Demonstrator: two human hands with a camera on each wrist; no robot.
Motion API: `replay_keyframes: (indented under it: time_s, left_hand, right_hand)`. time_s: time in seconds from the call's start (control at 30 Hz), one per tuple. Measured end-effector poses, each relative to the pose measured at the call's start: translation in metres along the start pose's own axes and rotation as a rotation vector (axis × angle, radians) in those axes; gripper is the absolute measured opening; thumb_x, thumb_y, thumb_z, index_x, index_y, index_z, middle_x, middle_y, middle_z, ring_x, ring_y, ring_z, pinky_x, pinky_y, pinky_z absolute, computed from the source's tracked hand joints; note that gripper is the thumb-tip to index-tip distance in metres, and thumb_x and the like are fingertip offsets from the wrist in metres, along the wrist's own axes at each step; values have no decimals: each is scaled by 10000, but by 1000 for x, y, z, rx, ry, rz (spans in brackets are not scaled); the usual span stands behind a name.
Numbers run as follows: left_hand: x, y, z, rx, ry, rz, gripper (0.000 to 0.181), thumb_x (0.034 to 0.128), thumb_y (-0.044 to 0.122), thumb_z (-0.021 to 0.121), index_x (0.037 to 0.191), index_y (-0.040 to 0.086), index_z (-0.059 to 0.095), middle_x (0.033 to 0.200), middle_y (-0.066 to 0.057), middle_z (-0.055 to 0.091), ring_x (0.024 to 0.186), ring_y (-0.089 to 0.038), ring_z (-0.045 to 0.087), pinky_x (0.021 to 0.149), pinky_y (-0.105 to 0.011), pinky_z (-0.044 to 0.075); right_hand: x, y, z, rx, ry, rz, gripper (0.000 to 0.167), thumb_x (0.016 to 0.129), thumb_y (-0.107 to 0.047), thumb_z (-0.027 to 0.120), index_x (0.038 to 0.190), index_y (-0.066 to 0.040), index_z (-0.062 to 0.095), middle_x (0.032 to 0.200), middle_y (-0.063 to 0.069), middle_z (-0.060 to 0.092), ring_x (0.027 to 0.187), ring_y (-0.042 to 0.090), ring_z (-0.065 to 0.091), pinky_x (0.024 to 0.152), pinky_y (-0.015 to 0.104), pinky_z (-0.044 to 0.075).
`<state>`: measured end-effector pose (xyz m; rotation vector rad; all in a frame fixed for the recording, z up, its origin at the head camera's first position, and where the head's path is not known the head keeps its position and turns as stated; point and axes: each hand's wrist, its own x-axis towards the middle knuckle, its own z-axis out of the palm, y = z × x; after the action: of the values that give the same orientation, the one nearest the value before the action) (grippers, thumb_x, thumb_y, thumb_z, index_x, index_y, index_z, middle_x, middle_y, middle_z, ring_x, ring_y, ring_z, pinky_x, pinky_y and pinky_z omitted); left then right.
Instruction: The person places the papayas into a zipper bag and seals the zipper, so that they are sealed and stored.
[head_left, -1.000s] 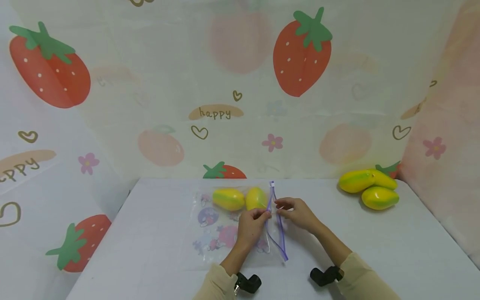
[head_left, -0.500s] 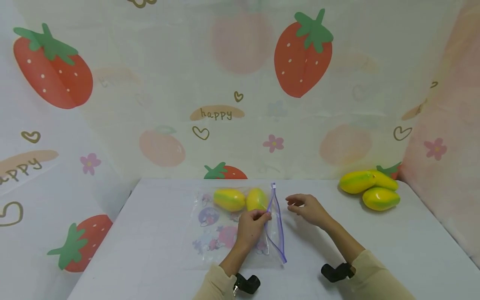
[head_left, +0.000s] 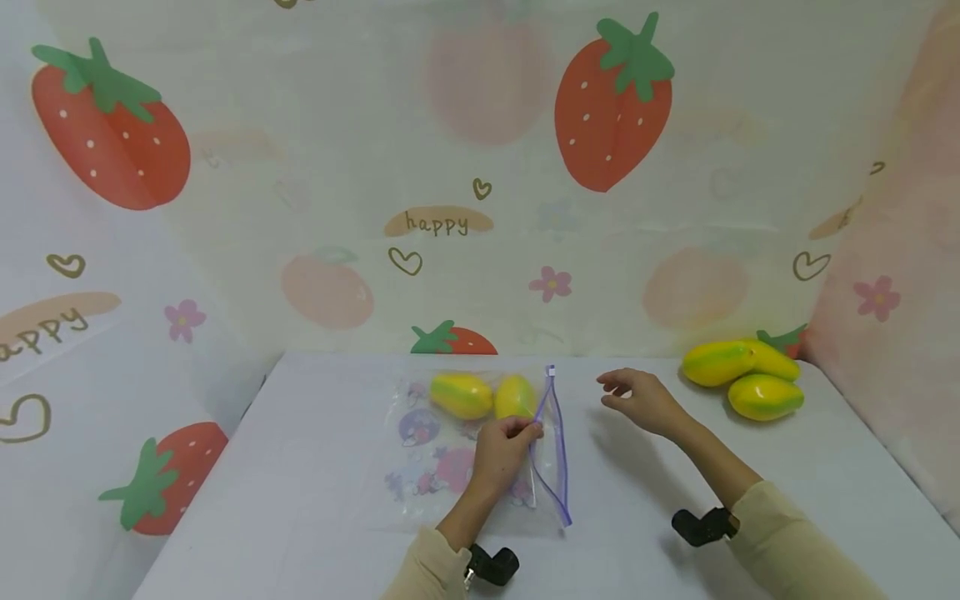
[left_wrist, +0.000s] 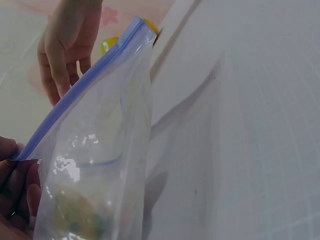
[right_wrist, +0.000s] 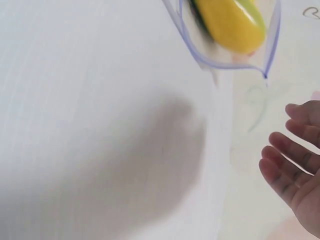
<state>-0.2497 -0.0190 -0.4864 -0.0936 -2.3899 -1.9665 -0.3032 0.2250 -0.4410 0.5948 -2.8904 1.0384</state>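
Observation:
A clear zip bag (head_left: pixel 442 508) with printed pictures and a purple zip edge (head_left: pixel 564 450) lies on the table, its mouth spread apart toward the right. Inside it are two yellow-green mangoes, one (head_left: pixel 461 395) on its side and another (head_left: pixel 515 397) beside it. My left hand (head_left: pixel 501 454) pinches the upper edge of the bag's mouth; the left wrist view shows thumb and fingers on the purple strip (left_wrist: pixel 75 92). Right of the bag my right hand (head_left: pixel 643 400) hovers above the table, fingers loosely bent and holding nothing. In the right wrist view its fingers (right_wrist: pixel 287 150) are apart from the bag.
Several more mangoes (head_left: pixel 765 397) are grouped at the table's back right corner. The white table (head_left: pixel 315 467) meets a strawberry-print backdrop (head_left: pixel 337 167) behind and at both sides. Black wrist cameras (head_left: pixel 705 527) are strapped to both wrists.
My right hand has moved away from the bag's zip edge, to the right and slightly back toward the grouped mangoes. The left hand keeps its pinch on the bag, whose mouth stays apart.

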Motion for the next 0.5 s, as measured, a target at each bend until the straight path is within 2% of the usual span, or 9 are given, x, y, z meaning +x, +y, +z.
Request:
replay_keyframes:
  time_s: [0.2,0.5]
  left_hand:
    - [-1,1,0,6,2,-6,209,916,218,658,930,31,749,883,-88,742,782,-69,575,730,-220,469]
    - [-2,1,-1,-11,2,7,203,910,197,662,926,12,745,879,-110,740,771,-65,573,716,-203,467]
  right_hand:
    - [-5,6,-25,-102,-8,19,352,919,-129,625,1230,36,617,1140,249,657,1006,353,626,846,479,528]
    - [-18,22,-60,-176,-12,78,416,931,-159,625,1282,57,565,1199,279,597,1091,428,568,902,533,507]
